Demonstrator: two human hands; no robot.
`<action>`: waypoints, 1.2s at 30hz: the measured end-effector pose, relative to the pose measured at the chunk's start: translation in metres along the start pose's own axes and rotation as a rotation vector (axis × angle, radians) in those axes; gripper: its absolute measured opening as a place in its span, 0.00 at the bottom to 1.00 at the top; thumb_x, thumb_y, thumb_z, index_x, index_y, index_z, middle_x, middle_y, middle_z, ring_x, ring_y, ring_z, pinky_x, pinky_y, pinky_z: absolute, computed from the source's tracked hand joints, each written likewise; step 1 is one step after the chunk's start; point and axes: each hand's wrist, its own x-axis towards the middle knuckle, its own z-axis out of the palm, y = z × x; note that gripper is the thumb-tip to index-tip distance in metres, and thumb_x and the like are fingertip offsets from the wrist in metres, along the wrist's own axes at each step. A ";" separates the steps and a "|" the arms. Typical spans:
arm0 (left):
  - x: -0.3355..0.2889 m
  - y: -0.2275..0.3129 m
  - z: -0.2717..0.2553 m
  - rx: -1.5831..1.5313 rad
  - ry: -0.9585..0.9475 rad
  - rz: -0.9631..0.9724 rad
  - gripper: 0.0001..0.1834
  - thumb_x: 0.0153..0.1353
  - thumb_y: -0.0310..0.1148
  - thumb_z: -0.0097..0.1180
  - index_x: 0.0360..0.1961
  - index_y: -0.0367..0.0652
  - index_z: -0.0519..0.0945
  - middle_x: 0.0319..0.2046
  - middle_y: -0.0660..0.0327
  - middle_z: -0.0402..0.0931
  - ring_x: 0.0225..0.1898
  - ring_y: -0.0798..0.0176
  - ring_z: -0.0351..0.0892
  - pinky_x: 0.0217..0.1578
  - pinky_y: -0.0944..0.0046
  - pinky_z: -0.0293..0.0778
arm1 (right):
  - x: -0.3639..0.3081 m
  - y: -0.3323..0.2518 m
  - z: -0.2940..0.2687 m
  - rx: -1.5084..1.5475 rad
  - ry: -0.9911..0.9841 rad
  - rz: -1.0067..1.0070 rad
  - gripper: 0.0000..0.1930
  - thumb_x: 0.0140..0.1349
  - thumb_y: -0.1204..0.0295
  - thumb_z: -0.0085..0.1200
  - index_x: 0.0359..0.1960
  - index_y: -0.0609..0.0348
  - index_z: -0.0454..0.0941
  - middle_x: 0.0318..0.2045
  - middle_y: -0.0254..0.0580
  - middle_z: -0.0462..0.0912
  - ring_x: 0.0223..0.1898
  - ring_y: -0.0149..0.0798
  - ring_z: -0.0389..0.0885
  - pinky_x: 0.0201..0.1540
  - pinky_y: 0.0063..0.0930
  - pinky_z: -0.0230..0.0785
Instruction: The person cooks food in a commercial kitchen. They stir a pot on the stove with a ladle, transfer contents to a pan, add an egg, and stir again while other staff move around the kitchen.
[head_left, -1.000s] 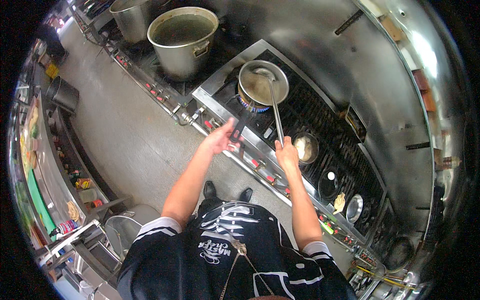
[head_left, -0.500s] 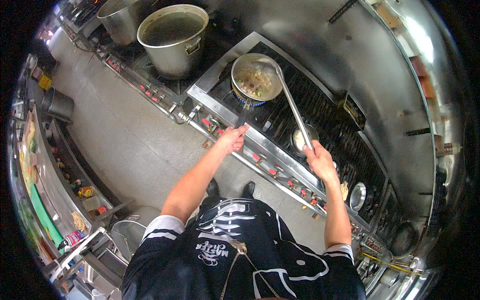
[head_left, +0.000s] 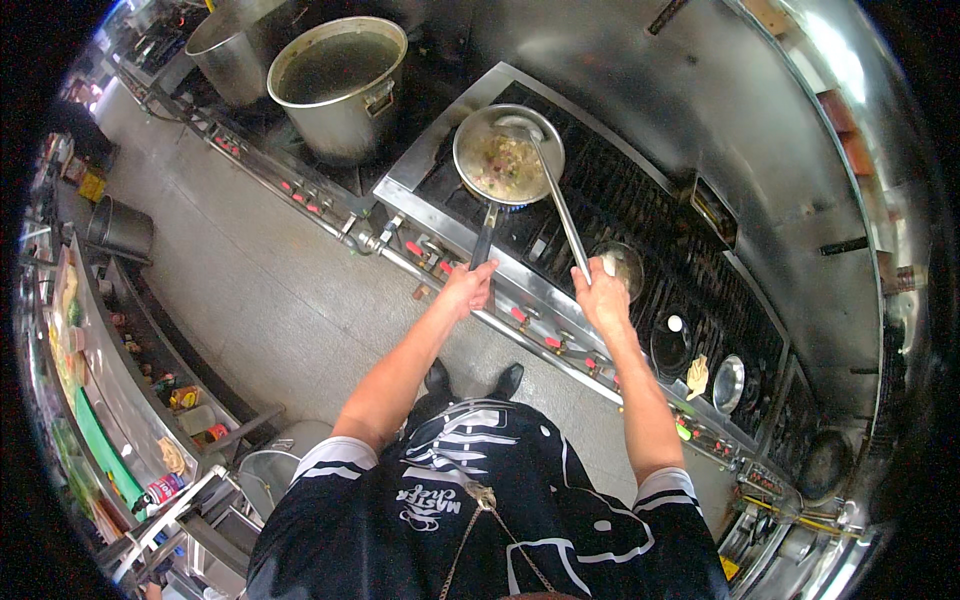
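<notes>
My left hand [head_left: 470,287] is closed round the end of the black handle of a frying pan [head_left: 470,148]. The pan sits over a burner with blue flame showing under its rim, and chopped food [head_left: 508,166] in mixed browns, pinks and greens lies in it. In my right hand [head_left: 604,298] is the long metal handle of a ladle [head_left: 566,216]. It slants up and left into the pan, its bowl resting near the far wall. A round metal bowl [head_left: 626,262] on the grates lies just beyond my right hand, partly covered by it.
Black grates [head_left: 655,235] run along the stove to the right. A large stockpot [head_left: 340,120] of dark liquid stands left of the pan. Red-handled gas knobs [head_left: 553,343] and a rail line the front edge. A dark pan [head_left: 670,348] and a small metal dish [head_left: 729,385] sit farther right.
My right hand has moved left and slightly up, bringing the ladle with it. The ladle's bowl has shifted from the pan's right side toward its far wall. My left hand keeps its hold.
</notes>
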 end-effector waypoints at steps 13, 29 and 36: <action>0.004 -0.008 -0.004 0.044 -0.026 0.030 0.21 0.67 0.41 0.62 0.20 0.52 0.66 0.09 0.74 0.55 0.07 0.75 0.50 0.09 0.68 0.45 | -0.036 -0.058 0.047 0.456 -0.313 0.124 0.23 0.72 0.52 0.46 0.47 0.65 0.70 0.29 0.64 0.83 0.34 0.66 0.84 0.42 0.57 0.74; 0.004 -0.021 -0.002 0.048 0.008 0.139 0.23 0.68 0.44 0.62 0.22 0.53 0.63 0.10 0.75 0.57 0.07 0.76 0.51 0.08 0.68 0.46 | 0.051 0.002 -0.120 -0.557 -0.013 -0.443 0.15 0.70 0.58 0.50 0.45 0.58 0.71 0.25 0.55 0.83 0.31 0.60 0.85 0.35 0.55 0.76; 0.009 -0.028 0.000 0.081 0.023 0.164 0.22 0.67 0.44 0.64 0.23 0.51 0.65 0.10 0.74 0.58 0.08 0.76 0.53 0.08 0.68 0.48 | 0.062 -0.019 -0.163 -0.037 -0.501 0.003 0.21 0.73 0.55 0.44 0.39 0.65 0.74 0.19 0.46 0.78 0.15 0.44 0.80 0.21 0.42 0.73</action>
